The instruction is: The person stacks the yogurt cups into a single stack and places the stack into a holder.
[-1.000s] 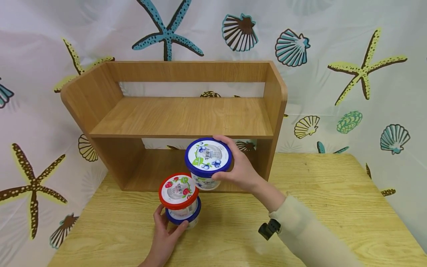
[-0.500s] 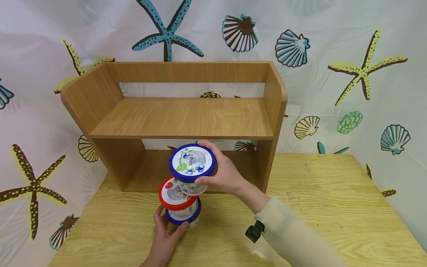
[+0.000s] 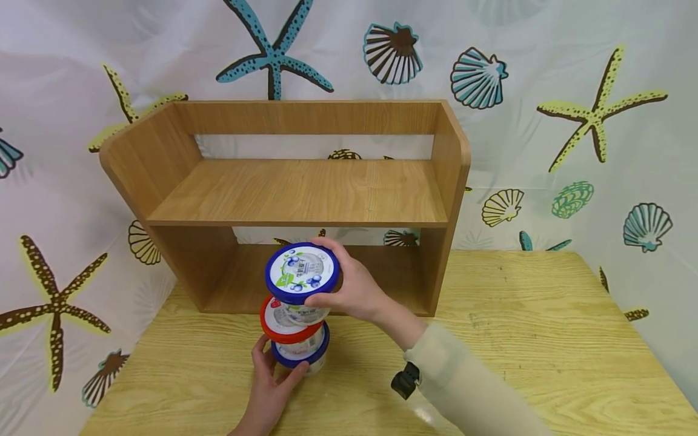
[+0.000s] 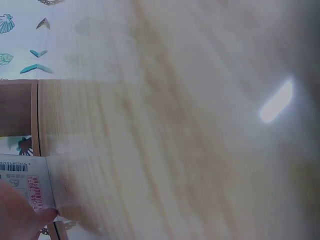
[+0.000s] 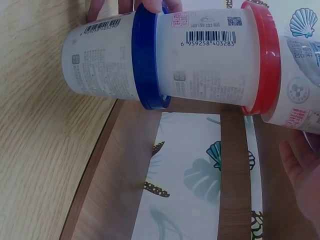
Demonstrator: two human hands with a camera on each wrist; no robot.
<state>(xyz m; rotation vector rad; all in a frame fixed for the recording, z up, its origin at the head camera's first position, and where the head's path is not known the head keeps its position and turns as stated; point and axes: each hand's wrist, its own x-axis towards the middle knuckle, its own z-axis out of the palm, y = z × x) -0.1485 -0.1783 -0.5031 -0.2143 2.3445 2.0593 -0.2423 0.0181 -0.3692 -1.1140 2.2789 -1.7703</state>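
Three lidded tubs form a column in the head view. At the bottom is a blue-lidded tub, gripped around its lid by the left hand. The red-lidded tub sits on it. The right hand holds another tub with a blue blueberry lid by its right side, over the red lid. In the right wrist view this held tub meets the red lid, its base slightly off line. The left wrist view shows part of a tub beside the left hand.
A two-level wooden shelf stands behind the tubs on the light wooden table. Behind it hangs a white cloth with starfish and shells. A black strap is at the right cuff.
The right hand has moved left and down with the blueberry-lidded tub, from the right of the red-lidded tub to over it. The left hand and the two lower tubs have stayed in place.
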